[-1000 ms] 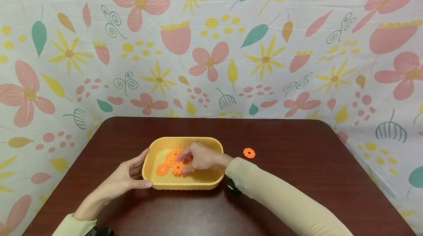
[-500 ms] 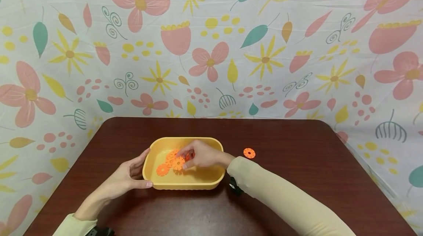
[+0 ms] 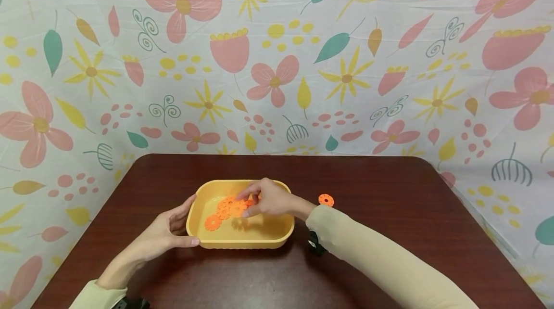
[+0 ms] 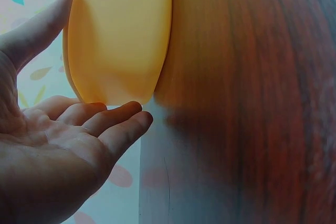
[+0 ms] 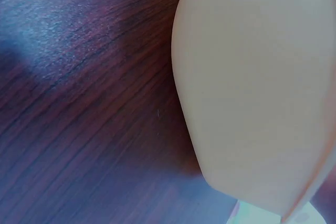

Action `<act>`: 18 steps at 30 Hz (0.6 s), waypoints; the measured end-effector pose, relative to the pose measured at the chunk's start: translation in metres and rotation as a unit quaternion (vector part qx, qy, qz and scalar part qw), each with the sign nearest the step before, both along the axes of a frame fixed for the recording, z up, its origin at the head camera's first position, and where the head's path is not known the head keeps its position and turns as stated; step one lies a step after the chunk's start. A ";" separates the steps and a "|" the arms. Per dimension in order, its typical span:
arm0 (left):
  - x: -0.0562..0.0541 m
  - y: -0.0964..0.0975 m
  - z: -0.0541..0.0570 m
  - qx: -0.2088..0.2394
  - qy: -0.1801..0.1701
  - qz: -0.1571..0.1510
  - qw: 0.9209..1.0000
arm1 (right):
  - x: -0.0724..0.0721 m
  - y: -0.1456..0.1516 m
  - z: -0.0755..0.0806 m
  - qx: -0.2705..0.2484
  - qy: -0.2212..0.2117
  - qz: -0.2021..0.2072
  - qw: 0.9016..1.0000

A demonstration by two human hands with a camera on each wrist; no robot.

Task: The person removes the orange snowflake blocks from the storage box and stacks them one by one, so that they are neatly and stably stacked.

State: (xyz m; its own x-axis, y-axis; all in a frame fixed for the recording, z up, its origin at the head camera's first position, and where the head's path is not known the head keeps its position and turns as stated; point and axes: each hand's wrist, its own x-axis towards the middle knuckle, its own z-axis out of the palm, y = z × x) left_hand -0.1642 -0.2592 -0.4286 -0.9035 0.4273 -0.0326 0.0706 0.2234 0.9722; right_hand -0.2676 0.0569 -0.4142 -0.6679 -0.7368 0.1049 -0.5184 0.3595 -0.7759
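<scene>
A yellow plastic tray (image 3: 242, 242) with rounded corners sits on the table. Its left end is held by my left hand (image 3: 157, 236), thumb at the near corner and index finger at the far one. In the left wrist view, the hand's other fingers (image 4: 121, 124) lie at the tray's end wall. Over the inside of the tray, my right hand (image 3: 272, 198) pinches an orange notched disc (image 3: 238, 209), whose shadow falls on the tray floor below. Several similar orange discs (image 3: 213, 223) lie in the tray's left half, partly overlapping. The right wrist view shows only the tray's outer wall (image 5: 252, 87) and tabletop.
One orange disc (image 3: 326, 200) lies on the dark wooden table (image 3: 381, 188), right of the tray and just beyond the right sleeve (image 3: 368, 246). A flower-patterned cloth (image 3: 277, 34) hangs behind the table and along its sides.
My right hand has risen slightly and shifted right with the pinched disc, away from the other discs. The left hand and tray have stayed in place.
</scene>
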 end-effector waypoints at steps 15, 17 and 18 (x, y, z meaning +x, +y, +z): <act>-0.002 0.000 -0.003 0.007 -0.003 -0.004 1.000 | 0.005 0.021 0.019 -0.031 -0.006 -0.006 0.999; -0.002 0.001 -0.003 0.007 -0.003 -0.005 1.000 | 0.005 0.026 0.021 -0.031 -0.009 -0.016 0.999; -0.002 0.001 -0.003 0.008 -0.003 -0.005 1.000 | 0.006 0.028 0.021 -0.033 -0.010 -0.019 0.999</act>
State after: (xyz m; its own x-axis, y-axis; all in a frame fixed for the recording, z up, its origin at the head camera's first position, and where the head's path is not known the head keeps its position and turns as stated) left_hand -0.1658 -0.2585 -0.4312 -0.8989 0.4369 -0.0317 0.0667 0.2080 0.9759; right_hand -0.2620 0.0850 -0.3931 -0.6975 -0.7031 0.1383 -0.4894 0.3264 -0.8086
